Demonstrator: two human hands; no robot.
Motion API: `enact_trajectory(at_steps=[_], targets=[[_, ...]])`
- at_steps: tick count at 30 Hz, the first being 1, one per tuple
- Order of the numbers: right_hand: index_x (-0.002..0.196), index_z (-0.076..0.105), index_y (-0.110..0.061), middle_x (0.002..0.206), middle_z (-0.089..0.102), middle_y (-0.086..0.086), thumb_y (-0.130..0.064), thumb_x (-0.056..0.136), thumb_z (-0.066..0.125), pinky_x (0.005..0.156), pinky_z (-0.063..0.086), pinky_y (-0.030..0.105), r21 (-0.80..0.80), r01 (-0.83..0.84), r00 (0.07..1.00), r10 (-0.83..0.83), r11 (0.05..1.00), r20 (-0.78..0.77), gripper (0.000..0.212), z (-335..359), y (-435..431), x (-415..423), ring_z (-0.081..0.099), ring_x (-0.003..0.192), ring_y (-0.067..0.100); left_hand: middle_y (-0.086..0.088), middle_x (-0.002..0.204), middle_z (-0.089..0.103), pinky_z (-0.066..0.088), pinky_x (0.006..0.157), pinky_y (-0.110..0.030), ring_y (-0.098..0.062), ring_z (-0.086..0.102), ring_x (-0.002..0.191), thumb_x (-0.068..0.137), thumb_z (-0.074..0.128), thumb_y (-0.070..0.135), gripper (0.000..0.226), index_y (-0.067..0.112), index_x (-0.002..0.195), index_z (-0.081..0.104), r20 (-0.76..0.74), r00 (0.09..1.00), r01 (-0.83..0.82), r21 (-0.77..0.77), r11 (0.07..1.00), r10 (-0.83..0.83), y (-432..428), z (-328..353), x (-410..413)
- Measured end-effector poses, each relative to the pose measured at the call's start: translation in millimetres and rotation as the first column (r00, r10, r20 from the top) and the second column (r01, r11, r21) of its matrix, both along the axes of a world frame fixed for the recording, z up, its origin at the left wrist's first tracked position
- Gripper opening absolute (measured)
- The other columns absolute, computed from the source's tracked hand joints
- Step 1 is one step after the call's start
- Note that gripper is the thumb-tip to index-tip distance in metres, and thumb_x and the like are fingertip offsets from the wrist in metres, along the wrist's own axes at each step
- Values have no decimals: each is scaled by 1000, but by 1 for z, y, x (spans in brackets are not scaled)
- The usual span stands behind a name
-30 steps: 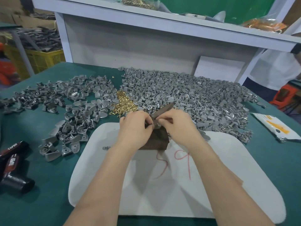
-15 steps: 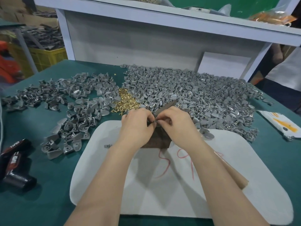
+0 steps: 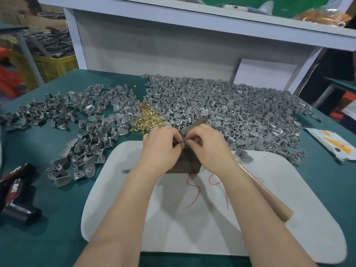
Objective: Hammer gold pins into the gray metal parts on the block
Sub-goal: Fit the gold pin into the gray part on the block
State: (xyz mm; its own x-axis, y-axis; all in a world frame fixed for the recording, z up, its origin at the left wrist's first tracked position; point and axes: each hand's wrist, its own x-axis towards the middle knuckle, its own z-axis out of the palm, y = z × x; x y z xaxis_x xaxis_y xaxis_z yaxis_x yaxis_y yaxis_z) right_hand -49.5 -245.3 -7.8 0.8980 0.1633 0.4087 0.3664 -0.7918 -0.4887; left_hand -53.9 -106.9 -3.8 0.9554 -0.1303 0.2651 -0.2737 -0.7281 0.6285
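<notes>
At centre frame in the head view, the left hand [image 3: 160, 146] and right hand [image 3: 207, 145] are both pinching, grips curled tight, a gray metal part [image 3: 182, 144] atop the dark block [image 3: 186, 164]; whatever else they are holding is too small to see. The hammer [image 3: 277, 207] is lying under the right forearm. Fingertips are crowding the strike spot, so a blow could be catching them or tipping the part off the block.

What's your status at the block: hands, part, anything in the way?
Pinching with left hand and right hand: gray part atop the block. Under right forearm, hammer handle; head beyond fingers. Nothing in the way.
</notes>
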Motion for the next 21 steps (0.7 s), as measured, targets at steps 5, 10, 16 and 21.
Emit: enact_trajectory(at_steps=[5, 10, 16, 21], targets=[[83, 68, -13, 81, 51, -7, -7, 82, 66, 68, 37, 17, 55, 19, 1000, -19, 998, -9, 6, -5, -1, 2, 49, 72, 8, 6, 93, 63, 41, 93, -42, -22, 55, 102, 85, 65, 22, 17, 30, 75, 54, 5, 1000, -2, -3, 1000, 2, -1, 0, 0], [80, 67, -16, 79, 52, -10, -6, 81, 67, 68, 37, 10, 123, 27, 999, -22, 992, -43, 10, -6, -2, 3, 51, 71, 6, 5, 93, 62, 42, 92, -43, -24, 55, 101, 85, 66, 22, 18, 30, 74, 54, 13, 1000, -1, -3, 1000, 1, 0, -1, 0], [77, 67, -18, 78, 54, -14, -5, 80, 67, 74, 44, 19, 180, 38, 998, -26, 983, -65, 13, -7, -1, 3, 55, 75, 11, 3, 96, 63, 41, 93, -43, -24, 53, 103, 85, 66, 23, 17, 30, 76, 53, 9, 1000, 1, 1, 1000, -1, 0, -1, 1], [77, 66, -19, 81, 56, -8, -7, 81, 67, 74, 43, 21, 178, 58, 995, -44, 982, -86, 12, -6, 0, 2, 55, 76, 11, 3, 96, 64, 42, 93, -44, -24, 55, 102, 85, 66, 23, 18, 29, 76, 53, 10, 1000, 7, 4, 1000, -7, -1, 0, 0]])
